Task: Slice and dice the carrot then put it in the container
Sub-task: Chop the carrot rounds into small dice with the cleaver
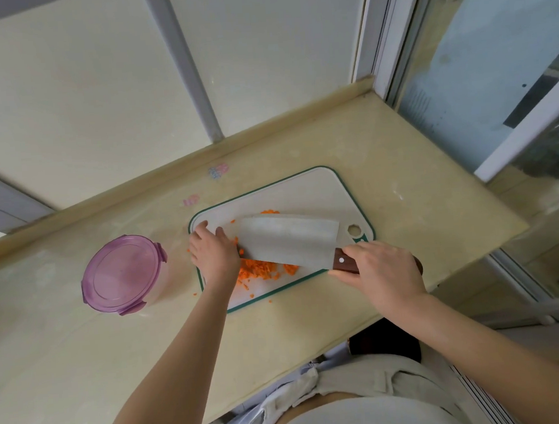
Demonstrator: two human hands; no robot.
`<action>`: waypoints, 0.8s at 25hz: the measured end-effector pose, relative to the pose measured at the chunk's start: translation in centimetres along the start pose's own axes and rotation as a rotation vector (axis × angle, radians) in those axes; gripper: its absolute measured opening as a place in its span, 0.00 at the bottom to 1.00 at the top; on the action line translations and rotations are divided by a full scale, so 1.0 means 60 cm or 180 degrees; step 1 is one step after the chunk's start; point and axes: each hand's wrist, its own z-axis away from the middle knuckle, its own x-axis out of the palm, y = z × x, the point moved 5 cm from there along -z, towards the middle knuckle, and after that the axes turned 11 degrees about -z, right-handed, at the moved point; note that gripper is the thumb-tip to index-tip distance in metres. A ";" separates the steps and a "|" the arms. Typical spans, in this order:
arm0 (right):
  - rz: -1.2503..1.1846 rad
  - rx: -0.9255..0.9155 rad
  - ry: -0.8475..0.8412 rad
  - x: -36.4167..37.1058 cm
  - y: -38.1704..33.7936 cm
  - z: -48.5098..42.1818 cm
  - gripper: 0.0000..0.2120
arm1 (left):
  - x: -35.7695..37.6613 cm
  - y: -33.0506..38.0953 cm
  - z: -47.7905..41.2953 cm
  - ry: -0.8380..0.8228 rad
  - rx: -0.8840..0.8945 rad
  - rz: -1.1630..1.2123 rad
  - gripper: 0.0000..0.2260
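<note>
Your left hand (213, 253) lies on the left end of the cutting board (303, 190). Its fingers are stretched forward and loosely spread, gripping nothing that can be seen, and the thumb side sits right against the tip end of the cleaver (290, 239).

To the left of that hand, a little apart from the board, the container (123, 272) stands on the beige counter (83, 358). Its purple lid is still clipped on, and no carrot is in it as far as the view allows. Two small pastel stickers (218, 171) sit on the counter beyond, near the back ledge.

The diced carrot (262, 269) is heaped on the near part of the board, partly under your left palm and partly under the blade. A little more orange shows past the blade's far edge, and a few stray bits lie on the counter just off the board's near and left sides.

The cleaver is tilted over the pile so that its broad face turns up toward you.

Your right hand (385, 270) is wrapped firmly round the cleaver's wooden handle (344, 263), at the board's near right corner, just beside the board's hanging hole (353, 230).
</note>
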 end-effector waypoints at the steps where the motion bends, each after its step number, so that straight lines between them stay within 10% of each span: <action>1: 0.0017 0.0017 -0.0017 0.002 0.001 -0.002 0.21 | -0.002 0.007 0.011 0.0039 0.0163 0.0088 0.16; 6: -0.0103 0.0015 -0.0177 0.010 -0.010 -0.009 0.21 | 0.012 0.065 0.055 -0.0043 0.1225 -0.0245 0.22; 16: -0.0096 0.0417 -0.0535 -0.003 0.005 -0.022 0.18 | -0.003 -0.015 -0.021 0.0125 -0.0004 -0.0198 0.08; 20: -0.2195 0.1801 -0.1284 0.027 0.013 -0.031 0.20 | -0.011 0.030 0.012 0.0160 0.0553 0.0627 0.11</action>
